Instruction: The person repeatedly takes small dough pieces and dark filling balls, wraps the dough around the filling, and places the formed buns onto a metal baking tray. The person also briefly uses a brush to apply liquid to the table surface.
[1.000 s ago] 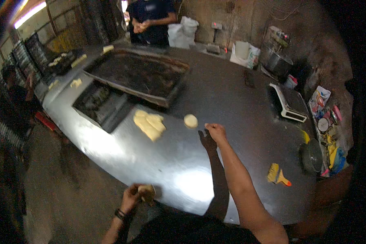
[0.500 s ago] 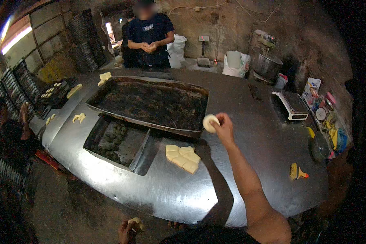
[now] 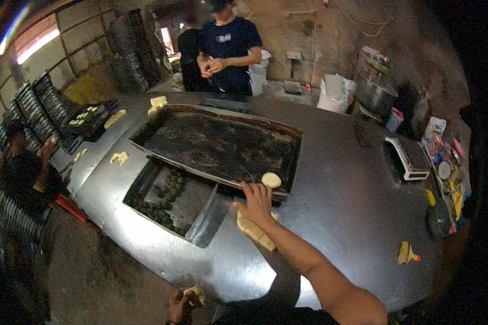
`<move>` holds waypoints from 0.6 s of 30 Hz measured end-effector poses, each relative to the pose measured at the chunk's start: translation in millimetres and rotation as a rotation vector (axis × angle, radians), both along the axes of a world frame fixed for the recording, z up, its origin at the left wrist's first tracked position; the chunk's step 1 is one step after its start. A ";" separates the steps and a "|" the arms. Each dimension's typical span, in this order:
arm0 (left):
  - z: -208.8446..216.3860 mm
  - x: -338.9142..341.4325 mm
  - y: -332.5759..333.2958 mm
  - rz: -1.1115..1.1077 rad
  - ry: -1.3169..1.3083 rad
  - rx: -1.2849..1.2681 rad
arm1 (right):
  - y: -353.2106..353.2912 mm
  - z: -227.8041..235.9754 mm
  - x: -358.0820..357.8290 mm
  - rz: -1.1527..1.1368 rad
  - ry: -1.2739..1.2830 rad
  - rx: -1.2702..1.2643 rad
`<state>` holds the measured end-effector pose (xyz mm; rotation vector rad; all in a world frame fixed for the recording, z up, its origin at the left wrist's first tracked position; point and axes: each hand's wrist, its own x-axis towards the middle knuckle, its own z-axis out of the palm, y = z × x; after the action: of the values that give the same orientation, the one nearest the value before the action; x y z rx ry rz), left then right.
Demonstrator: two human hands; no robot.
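Observation:
A pale round dough disc (image 3: 271, 180) lies in the near right corner of the big dark baking tray (image 3: 217, 105). Just beside it, at the tray's near rim, is my right hand (image 3: 257, 206), empty, with thumb and fingers apart. Under that hand and forearm, a scored slab of pale dough (image 3: 260, 236) sits partly hidden on the metal table. My left hand (image 3: 180, 304), low at the table's near edge, grips a piece of dough (image 3: 195, 296). Left of the slab is a shallow metal tray (image 3: 203, 219) with several dark balls (image 3: 171, 187).
A brush (image 3: 406, 253) and a scale (image 3: 409, 158) occupy the table's right side. Dough scraps (image 3: 119, 157) lie at left. Across the table stands a co-worker (image 3: 228, 49), hands together; another person (image 3: 30, 168) works at far left. A mixer bowl (image 3: 377, 92) is at back right.
My right hand has moved left and nearer to me, and the dough disc it held now lies in the big tray. The view has shifted; my left hand still grips its dough.

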<state>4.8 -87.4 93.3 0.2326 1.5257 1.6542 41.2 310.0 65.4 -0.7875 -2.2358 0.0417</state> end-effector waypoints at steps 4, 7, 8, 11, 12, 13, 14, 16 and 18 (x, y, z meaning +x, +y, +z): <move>-5.8 -31.3 17.5 -0.015 0.038 -0.025 | 22.0 -19.9 -19.0 -0.194 -0.011 -0.005; -11.1 -70.5 19.5 -0.112 0.079 0.004 | 54.7 -31.3 -21.9 -0.200 -0.039 0.046; -11.8 -85.0 17.3 -0.141 0.089 0.015 | 61.5 -33.5 -23.2 -0.179 -0.107 -0.037; -13.3 -130.7 12.3 -0.088 0.095 -0.103 | 67.8 -30.4 -28.8 -0.174 -0.154 -0.066; -11.4 -144.4 7.6 -0.140 0.239 -0.154 | 62.9 -25.0 -31.6 -0.177 -0.143 -0.055; -10.8 -149.0 7.4 -0.096 0.270 -0.035 | 51.6 -19.0 -37.3 -0.185 -0.127 -0.042; -8.4 -161.3 7.8 -0.142 0.282 -0.084 | 37.8 -10.5 -41.1 -0.232 -0.073 0.068; -4.4 -176.0 19.6 -0.180 0.230 -0.129 | -4.0 7.4 -50.7 -0.226 0.115 -0.021; -1.2 -178.7 36.3 -0.138 0.100 -0.061 | -65.5 21.3 -61.3 0.074 0.337 -0.682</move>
<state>-173.9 -51.1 92.1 0.3846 1.5953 1.5047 -20.2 244.5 86.6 -0.9572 -1.9187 0.9407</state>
